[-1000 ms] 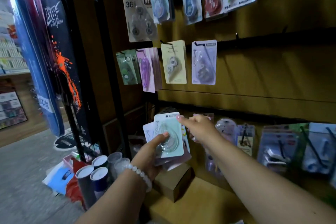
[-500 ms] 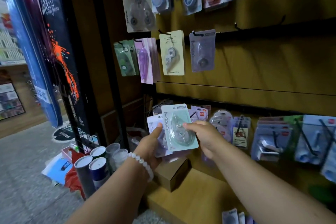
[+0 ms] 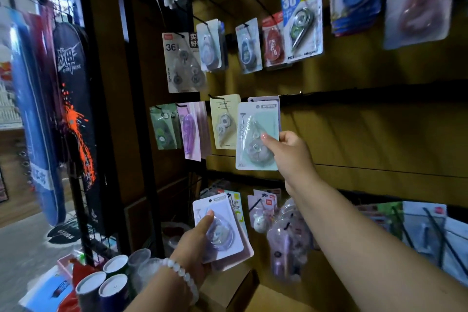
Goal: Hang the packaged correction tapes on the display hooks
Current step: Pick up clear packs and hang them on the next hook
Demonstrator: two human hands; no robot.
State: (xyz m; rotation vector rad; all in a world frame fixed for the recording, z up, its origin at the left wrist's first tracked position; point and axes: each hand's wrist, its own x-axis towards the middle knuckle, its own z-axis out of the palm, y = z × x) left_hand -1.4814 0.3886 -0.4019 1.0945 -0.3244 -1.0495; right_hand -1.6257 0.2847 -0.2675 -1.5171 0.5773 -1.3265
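The right hand (image 3: 291,152) pinches one mint-green correction tape pack (image 3: 258,134) by its right edge, raised against the middle rail (image 3: 354,95), bare wall to its right. The left hand (image 3: 195,243), grip clamped, holds a small stack of packs (image 3: 222,230) lower down.

Right hand (image 3: 291,152) pinches mint pack (image 3: 258,134); left hand (image 3: 192,248) grips stack (image 3: 222,233).

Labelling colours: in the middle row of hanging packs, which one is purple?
The purple pack, second from the left in that row, between the green pack and the cream pack. Its neighbours hold green and grey tapes.
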